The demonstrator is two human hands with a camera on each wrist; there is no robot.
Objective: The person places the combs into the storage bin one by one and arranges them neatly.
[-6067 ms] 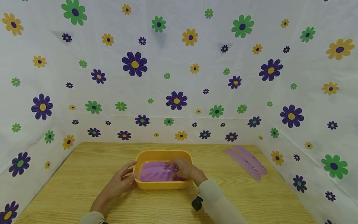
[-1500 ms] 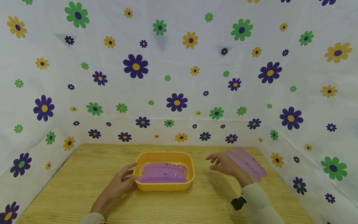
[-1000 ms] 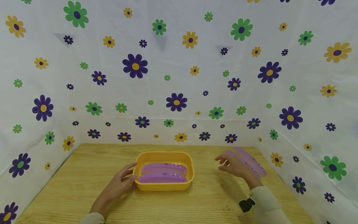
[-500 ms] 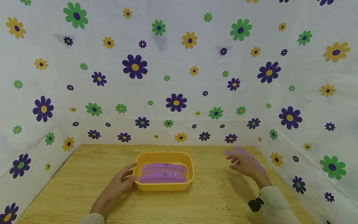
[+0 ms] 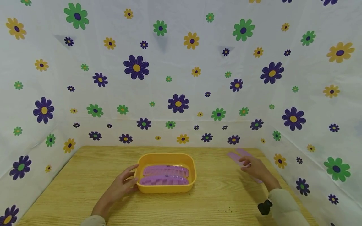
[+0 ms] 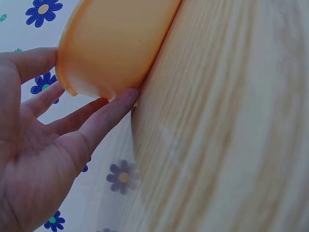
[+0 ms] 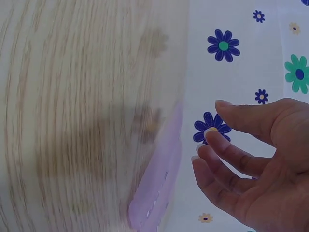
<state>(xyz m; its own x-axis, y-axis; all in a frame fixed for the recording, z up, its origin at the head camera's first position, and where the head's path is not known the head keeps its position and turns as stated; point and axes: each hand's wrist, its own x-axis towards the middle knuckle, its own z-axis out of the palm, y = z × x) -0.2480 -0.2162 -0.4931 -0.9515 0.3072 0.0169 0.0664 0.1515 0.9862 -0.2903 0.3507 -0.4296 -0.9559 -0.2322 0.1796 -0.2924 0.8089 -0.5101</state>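
A yellow tray (image 5: 165, 189) was set upright near the middle of the table (image 5: 107, 166). In it, two purple combs were laid flat along its length: the front comb (image 5: 162, 180) was placed just beside the back comb (image 5: 161, 169), and the teeth of both were turned toward the person.

The tray's left end was touched from outside by the left hand (image 5: 122, 185). Its fingers were spread apart and only slightly bent; the tips were rested against the wall and rim, and nothing was clamped.

At the table's right, two more purple combs were laid slantwise, close together: the inner comb (image 5: 233, 156) and the outer comb (image 5: 242, 152), both partly hidden by the right hand (image 5: 258, 169). This hand was held above them, its fingers loosely curved, the thumb parted from the fingertips and nothing gripped between.

A black object (image 5: 265, 207) was seen at the right wrist, beside the pale sleeve (image 5: 287, 205). The table was backed by a white cloth (image 5: 158, 91) printed with flowers.
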